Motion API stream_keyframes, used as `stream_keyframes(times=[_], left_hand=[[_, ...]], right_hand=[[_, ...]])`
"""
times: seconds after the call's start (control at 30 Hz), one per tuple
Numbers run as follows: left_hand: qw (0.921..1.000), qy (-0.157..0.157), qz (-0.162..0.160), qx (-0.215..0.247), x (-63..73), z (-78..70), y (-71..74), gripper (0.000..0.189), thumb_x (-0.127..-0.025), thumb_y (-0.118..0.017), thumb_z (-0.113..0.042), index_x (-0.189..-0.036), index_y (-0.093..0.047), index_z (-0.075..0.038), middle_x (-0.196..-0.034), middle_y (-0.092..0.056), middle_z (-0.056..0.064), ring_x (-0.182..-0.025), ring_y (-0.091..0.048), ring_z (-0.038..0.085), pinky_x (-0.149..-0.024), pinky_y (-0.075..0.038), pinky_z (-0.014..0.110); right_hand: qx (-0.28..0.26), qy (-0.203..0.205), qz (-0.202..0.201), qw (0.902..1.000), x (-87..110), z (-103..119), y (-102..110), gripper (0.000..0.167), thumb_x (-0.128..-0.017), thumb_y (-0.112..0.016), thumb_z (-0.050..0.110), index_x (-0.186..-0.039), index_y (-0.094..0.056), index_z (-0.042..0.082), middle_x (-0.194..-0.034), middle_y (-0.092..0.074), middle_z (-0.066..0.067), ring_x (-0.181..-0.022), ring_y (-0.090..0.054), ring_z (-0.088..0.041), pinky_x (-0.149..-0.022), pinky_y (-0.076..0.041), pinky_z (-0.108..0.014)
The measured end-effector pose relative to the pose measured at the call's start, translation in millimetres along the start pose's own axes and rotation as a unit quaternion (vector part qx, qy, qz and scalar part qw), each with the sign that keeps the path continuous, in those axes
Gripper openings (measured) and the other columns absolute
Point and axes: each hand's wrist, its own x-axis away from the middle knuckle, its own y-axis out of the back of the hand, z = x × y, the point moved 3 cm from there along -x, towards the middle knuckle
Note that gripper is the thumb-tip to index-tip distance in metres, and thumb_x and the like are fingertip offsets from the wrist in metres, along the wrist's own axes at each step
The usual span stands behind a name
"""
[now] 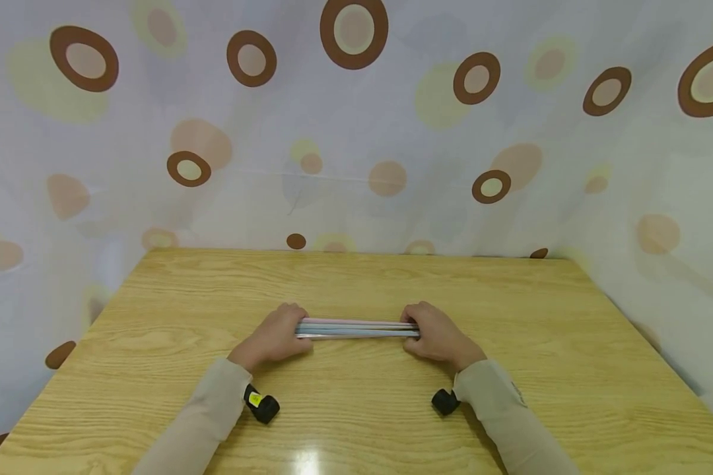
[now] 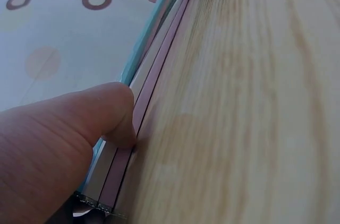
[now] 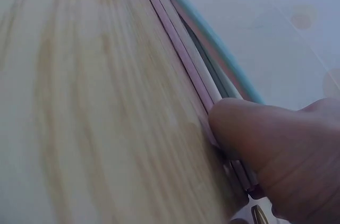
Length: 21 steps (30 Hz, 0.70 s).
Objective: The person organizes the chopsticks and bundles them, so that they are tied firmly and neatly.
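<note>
I saw left hand at nine o'clock, right hand at three, gripping thin pink, white and blue strips; even pressure seemed best.

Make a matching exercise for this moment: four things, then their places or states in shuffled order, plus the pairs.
1. left hand
2. right hand
3. table
4. patterned backdrop

A. below both hands
B. gripping the right end of the pastel bundle
C. beyond the table's far edge
D. gripping the bundle's left end

Pairs: 1-D, 2-B, 3-A, 4-C
</note>
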Motion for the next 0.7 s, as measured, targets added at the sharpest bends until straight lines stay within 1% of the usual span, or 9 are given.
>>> stream_keyframes(times=[0.23,0.47,0.6,0.7], left_hand=[[0.9999,0.012,0.001,0.001,-0.4,-0.6,-0.6,0.030,-0.072,-0.070,-0.015,-0.098,-0.065,-0.003,-0.085,-0.057,0.000,-0.077,-0.047,0.015,-0.071,-0.043,0.033],[0.9991,0.032,0.008,-0.028,-0.7,-7.9,0.6,0.021,-0.072,-0.074,-0.015,-0.090,-0.066,-0.007,-0.079,-0.057,-0.002,-0.071,-0.048,0.014,-0.068,-0.044,0.032],[0.9990,0.029,0.010,-0.034,-0.7,-8.5,0.0,0.019,-0.072,-0.075,-0.014,-0.086,-0.064,-0.007,-0.077,-0.057,-0.002,-0.070,-0.047,0.014,-0.067,-0.043,0.032],[0.9989,0.026,0.014,-0.036,-0.2,-8.6,-1.2,0.018,-0.072,-0.075,-0.014,-0.084,-0.062,-0.007,-0.076,-0.056,-0.002,-0.069,-0.047,0.014,-0.066,-0.042,0.031]], right_hand=[[0.016,0.005,0.013,0.9998,-1.2,2.1,1.3,0.017,-0.072,-0.067,0.007,-0.085,-0.060,0.015,-0.078,-0.053,0.006,-0.070,-0.042,-0.010,-0.066,-0.038,-0.027],[0.049,0.033,0.012,0.9982,-1.8,11.4,7.2,0.016,-0.073,-0.068,0.004,-0.083,-0.061,0.013,-0.076,-0.058,0.006,-0.069,-0.044,-0.009,-0.066,-0.041,-0.027],[0.050,0.040,0.011,0.9979,-1.6,13.0,7.6,0.017,-0.073,-0.069,0.003,-0.084,-0.060,0.012,-0.078,-0.057,0.005,-0.070,-0.045,-0.009,-0.068,-0.043,-0.029],[0.042,0.042,0.015,0.9981,-1.1,12.0,5.7,0.018,-0.073,-0.068,0.003,-0.085,-0.058,0.012,-0.080,-0.055,0.003,-0.071,-0.043,-0.010,-0.068,-0.042,-0.028]])
